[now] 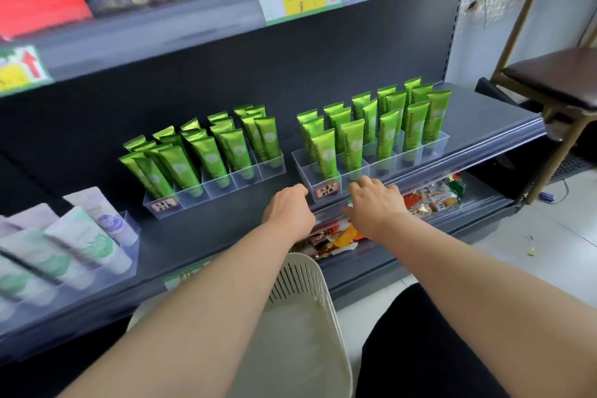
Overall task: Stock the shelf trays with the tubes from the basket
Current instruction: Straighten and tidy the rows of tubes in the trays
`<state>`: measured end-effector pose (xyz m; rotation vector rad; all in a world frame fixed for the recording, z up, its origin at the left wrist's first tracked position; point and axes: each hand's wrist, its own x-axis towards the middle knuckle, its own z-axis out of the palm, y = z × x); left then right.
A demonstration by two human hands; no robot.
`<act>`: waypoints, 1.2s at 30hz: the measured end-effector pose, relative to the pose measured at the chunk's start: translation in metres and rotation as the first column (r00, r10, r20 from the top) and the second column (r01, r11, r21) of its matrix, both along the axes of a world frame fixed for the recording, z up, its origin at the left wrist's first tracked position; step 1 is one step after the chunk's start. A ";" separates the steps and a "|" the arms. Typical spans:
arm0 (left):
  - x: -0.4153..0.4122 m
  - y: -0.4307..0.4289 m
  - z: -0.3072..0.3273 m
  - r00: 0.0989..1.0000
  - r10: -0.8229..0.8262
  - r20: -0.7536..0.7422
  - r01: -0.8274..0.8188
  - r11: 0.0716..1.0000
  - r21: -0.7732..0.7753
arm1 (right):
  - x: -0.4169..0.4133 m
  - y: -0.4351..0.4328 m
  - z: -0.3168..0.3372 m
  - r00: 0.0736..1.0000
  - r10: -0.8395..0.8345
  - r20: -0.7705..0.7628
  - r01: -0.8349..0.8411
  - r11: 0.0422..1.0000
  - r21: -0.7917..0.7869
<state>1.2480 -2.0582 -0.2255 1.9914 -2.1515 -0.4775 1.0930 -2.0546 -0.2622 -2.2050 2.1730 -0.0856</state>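
Green metallic tubes (352,145) stand upright in the clear plastic left tray (214,192) and the clear plastic right tray (434,147) on the dark shelf (200,236). The right hand (376,200) rests relaxed fingers on the right tray's near wall. The left hand (289,207) is at that tray's left near corner; whether it grasps anything cannot be told. The cream slotted plastic basket (303,300) sits near, under the forearms.

Bare forearms (210,300), black trousers (420,349) (knee only)
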 end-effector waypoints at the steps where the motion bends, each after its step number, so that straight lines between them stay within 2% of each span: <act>1: 0.008 0.000 0.000 1.000 0.019 0.012 -0.019 1.000 -0.004 | 0.010 0.002 0.001 0.999 0.034 0.017 -0.034 0.999 0.008; 5: 0.046 -0.004 -0.001 0.993 0.091 0.077 -0.090 0.996 -0.017 | 0.057 0.005 0.004 0.975 0.203 0.092 -0.210 0.975 0.072; 9: 0.089 -0.010 -0.005 0.981 0.129 0.143 -0.124 0.991 -0.043 | 0.095 -0.007 0.008 0.958 0.274 0.082 -0.279 0.959 0.059; 15: 0.155 -0.032 -0.018 0.958 0.162 0.235 -0.151 0.987 -0.063 | 0.133 -0.044 0.016 0.967 0.252 0.046 -0.254 0.965 0.063; 21: 0.194 -0.057 -0.024 0.951 0.171 0.258 -0.153 0.984 -0.087 | 0.167 -0.082 0.008 0.974 0.225 0.034 -0.227 0.971 0.073; 30: 0.213 -0.070 -0.041 0.937 0.188 0.295 -0.139 0.974 -0.178 | 0.183 -0.106 0.000 0.983 0.185 -0.015 -0.183 0.980 0.076; 36: 0.211 -0.074 -0.041 0.936 0.201 0.289 -0.155 0.972 -0.177 | 0.185 -0.110 -0.006 0.983 0.184 0.007 -0.184 0.983 -0.011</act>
